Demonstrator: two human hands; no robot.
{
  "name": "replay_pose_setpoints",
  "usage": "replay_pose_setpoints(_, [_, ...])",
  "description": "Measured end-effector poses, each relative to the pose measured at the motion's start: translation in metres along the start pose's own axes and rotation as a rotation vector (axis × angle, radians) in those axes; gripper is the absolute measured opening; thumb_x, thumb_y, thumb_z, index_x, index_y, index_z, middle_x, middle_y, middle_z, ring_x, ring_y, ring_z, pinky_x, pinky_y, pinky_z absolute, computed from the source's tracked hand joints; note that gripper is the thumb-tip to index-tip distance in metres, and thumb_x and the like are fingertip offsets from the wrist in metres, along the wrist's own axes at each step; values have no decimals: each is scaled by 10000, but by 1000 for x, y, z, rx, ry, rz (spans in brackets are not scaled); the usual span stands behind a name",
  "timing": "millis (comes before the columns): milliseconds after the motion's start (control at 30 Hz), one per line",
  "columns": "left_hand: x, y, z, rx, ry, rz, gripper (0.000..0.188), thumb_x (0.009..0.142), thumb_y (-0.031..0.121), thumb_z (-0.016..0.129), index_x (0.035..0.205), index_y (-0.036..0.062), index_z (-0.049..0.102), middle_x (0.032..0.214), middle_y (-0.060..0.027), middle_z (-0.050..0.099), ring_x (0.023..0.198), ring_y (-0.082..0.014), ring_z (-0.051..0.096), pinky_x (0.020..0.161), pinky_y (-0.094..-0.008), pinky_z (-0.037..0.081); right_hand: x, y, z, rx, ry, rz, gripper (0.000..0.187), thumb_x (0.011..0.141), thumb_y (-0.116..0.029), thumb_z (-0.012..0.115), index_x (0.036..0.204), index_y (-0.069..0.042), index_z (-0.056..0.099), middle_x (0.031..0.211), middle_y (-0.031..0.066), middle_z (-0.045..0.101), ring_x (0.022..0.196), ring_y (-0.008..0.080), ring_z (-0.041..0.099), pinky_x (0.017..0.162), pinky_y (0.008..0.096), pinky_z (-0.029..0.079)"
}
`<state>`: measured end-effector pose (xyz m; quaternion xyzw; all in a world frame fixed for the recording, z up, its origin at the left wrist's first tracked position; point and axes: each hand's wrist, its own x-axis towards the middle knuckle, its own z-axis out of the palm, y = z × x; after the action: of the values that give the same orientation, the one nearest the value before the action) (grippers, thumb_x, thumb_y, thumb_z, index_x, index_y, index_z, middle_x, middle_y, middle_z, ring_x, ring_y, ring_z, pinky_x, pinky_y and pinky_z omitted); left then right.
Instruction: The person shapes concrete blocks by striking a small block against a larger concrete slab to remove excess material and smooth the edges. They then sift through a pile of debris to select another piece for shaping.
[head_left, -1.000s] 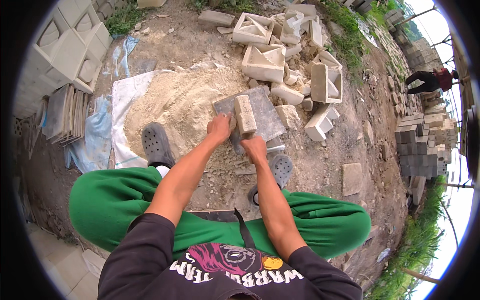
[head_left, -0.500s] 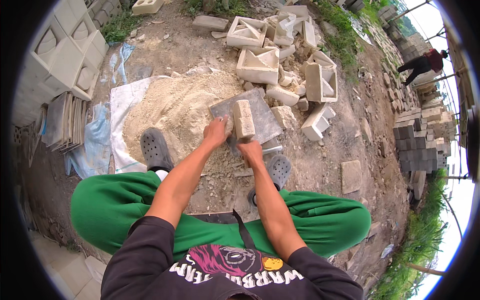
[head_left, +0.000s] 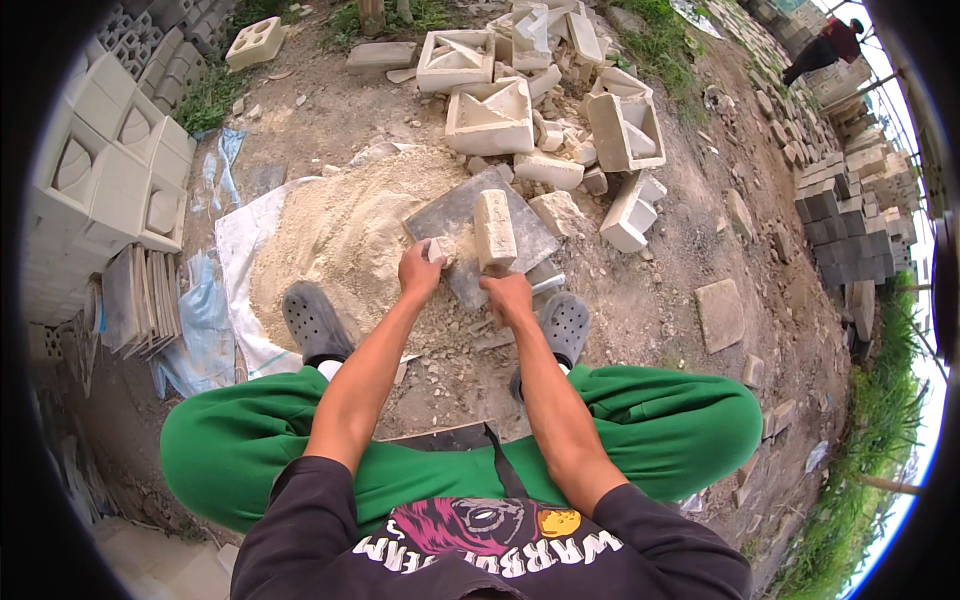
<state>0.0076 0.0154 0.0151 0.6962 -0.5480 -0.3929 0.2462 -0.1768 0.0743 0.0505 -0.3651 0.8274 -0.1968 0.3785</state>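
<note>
My right hand (head_left: 508, 296) is closed round the short handle of a mallet, whose blocky, dust-coated head (head_left: 494, 228) is over a dark flat slab (head_left: 530, 236). In my left hand (head_left: 418, 272), fingers pinch a small pale stone chunk (head_left: 436, 251) at the slab's left edge, just left of the mallet head. Pale crushed grit (head_left: 340, 225) lies heaped on a white sheet (head_left: 240, 235) beside the slab. A light metal-looking bar (head_left: 547, 284) partly shows by the slab's lower right corner.
Broken cream-coloured blocks (head_left: 490, 118) pile up beyond the slab. Whole cream blocks (head_left: 120, 190) and thin boards (head_left: 140, 300) stand at the left, grey blocks (head_left: 845, 230) at the right. A person (head_left: 826, 46) is far off at upper right. My clogs (head_left: 317, 322) flank the work spot.
The view has shifted slightly. The mallet head sits a little farther right over the slab. The chunk in my left hand shows more plainly, and the distant person has moved toward the top of the view.
</note>
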Motion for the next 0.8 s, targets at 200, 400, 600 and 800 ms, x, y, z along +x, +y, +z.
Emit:
replay_pose_setpoints(200, [17, 2, 0, -61, -27, -4, 555, 744, 192, 817, 1246, 16, 660, 1080, -158, 735, 950, -238, 718, 842, -328, 535, -5, -36, -10, 252, 7, -156, 344, 706, -241, 746, 774, 90, 679, 678, 133, 693, 586, 219, 683, 595, 359, 540])
replay_pose_setpoints(400, [33, -24, 5, -197, -123, -101, 578, 739, 199, 836, 1251, -1, 656, 1059, -153, 743, 903, -190, 714, 820, -303, 528, -19, -78, -13, 269, 79, -384, 333, 729, -243, 734, 903, 39, 699, 803, 254, 687, 784, 334, 729, 630, 418, 540])
replay_pose_setpoints(600, [33, -12, 9, -178, -114, -137, 580, 727, 215, 843, 1248, 31, 667, 1032, -143, 751, 892, -193, 719, 798, -320, 531, -3, -21, 26, 25, 53, -145, 343, 719, -261, 751, 922, 14, 722, 787, 191, 721, 742, 332, 720, 656, 397, 539])
replay_pose_setpoints(800, [29, -24, 2, -105, -94, -81, 612, 730, 281, 843, 1259, 37, 657, 1065, -162, 740, 911, -202, 721, 812, -323, 525, -12, -71, -24, 173, 0, -223, 369, 707, -309, 730, 918, -6, 736, 797, 216, 714, 792, 335, 725, 711, 406, 552])
